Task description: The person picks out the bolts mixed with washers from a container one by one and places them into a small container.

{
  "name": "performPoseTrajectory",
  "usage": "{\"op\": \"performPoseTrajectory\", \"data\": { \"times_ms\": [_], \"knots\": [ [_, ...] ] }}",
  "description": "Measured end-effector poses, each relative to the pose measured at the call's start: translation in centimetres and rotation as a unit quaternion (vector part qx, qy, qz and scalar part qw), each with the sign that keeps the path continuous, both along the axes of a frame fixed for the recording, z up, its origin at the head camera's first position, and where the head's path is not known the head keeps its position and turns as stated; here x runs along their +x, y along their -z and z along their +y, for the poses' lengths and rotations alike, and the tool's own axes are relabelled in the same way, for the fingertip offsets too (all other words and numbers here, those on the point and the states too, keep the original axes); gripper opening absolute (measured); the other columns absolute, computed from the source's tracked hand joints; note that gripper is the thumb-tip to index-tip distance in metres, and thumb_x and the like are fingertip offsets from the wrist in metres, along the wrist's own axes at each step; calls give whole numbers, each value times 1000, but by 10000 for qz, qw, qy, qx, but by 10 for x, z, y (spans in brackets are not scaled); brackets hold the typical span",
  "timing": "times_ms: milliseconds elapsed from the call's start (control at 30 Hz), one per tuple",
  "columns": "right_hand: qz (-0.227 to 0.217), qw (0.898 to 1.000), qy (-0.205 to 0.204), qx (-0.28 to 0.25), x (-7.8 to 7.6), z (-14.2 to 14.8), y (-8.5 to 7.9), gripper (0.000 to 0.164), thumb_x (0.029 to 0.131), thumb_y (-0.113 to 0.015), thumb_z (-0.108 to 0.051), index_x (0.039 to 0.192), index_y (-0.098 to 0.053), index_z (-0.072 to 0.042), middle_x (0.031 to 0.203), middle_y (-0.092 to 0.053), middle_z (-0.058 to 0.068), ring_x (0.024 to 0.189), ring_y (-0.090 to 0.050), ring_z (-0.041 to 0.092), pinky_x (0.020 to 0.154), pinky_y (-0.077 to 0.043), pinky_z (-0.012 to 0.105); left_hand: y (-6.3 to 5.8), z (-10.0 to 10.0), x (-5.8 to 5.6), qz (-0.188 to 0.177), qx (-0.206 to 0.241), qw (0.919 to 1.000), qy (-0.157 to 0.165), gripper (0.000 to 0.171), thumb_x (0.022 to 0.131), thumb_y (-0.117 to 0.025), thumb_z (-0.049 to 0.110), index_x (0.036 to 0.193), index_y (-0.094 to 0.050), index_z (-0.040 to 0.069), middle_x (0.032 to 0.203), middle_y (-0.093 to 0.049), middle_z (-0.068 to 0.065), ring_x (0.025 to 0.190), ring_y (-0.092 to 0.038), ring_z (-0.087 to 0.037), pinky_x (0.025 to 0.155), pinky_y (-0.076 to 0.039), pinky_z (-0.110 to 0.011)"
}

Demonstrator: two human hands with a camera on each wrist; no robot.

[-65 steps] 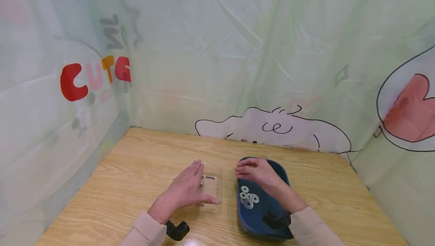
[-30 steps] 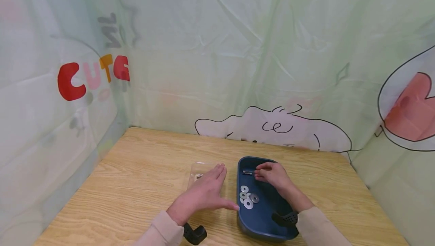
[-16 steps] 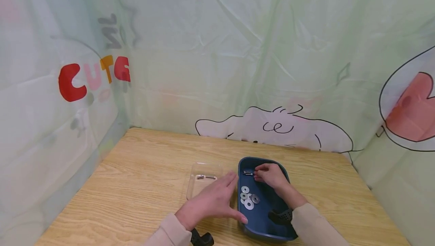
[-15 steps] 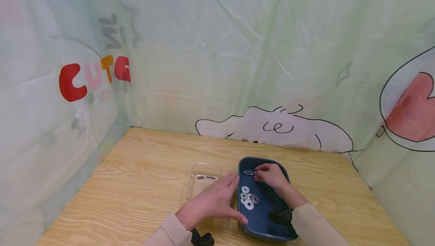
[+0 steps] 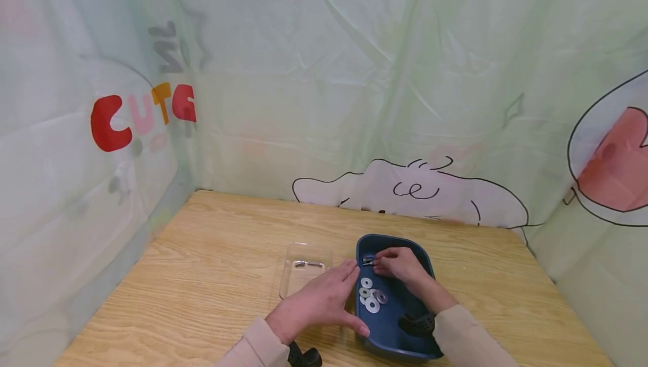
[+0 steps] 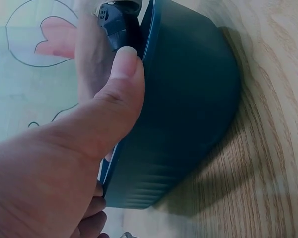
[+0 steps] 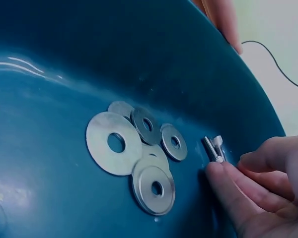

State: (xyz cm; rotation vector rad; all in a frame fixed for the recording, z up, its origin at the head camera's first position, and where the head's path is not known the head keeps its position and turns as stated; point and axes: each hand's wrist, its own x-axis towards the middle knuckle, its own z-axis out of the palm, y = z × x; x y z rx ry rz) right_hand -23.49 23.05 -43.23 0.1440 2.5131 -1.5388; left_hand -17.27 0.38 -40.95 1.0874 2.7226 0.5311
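Note:
My right hand (image 5: 400, 267) is inside the dark blue tray (image 5: 395, 341), near its far left corner. Its fingertips pinch the end of a small silver screw (image 7: 210, 147); a second screw (image 7: 218, 141) lies right against it. Several flat metal washers (image 5: 372, 304) sit in a loose pile nearer to me on the tray floor, some overlapping. My left hand (image 5: 319, 302) rests along the tray's left rim, fingers straight and thumb spread; the left wrist view shows the thumb (image 6: 124, 69) at the rim. Parts of its fingers are hidden there.
A clear plastic box (image 5: 286, 277) stands left of the tray with small metal pieces (image 5: 309, 264) in it, partly behind my left hand. All stands on a wood-grain table (image 5: 228, 254). A printed curtain (image 5: 283, 102) hangs behind and at the sides.
My left hand has moved right from the clear box to the tray's rim. My right hand has gone down into the tray, and the screw at its fingertips has shifted slightly toward me.

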Motion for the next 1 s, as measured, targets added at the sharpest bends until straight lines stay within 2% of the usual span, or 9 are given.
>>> {"op": "performPoseTrajectory", "data": {
  "times_ms": [233,500,1000],
  "knots": [
    [-174,9994,121,-287,4,-8,0,27,98,-55,-3,119,-62,12,108,-70,25,91,-74,27,82,-62,34,1,1,0,123,-133,9998,7,114,74,-65,75,157,-25,9,165,-23,-9,152,-27,-21,120,-33,-37],
    [-299,9977,234,-569,7,-17,2,28,98,-57,-4,121,-61,12,108,-70,25,91,-74,26,82,-62,34,2,1,0,28,-139,9999,-24,112,75,-65,73,157,-25,9,166,-22,-8,152,-26,-21,120,-34,-37],
    [-457,9963,368,-625,10,-31,2,25,96,-60,-4,117,-63,9,106,-72,21,89,-74,24,84,-61,37,-3,-2,4,108,-82,9999,44,112,76,-66,71,157,-26,6,165,-22,-12,152,-27,-22,120,-34,-38]
  ]
}}
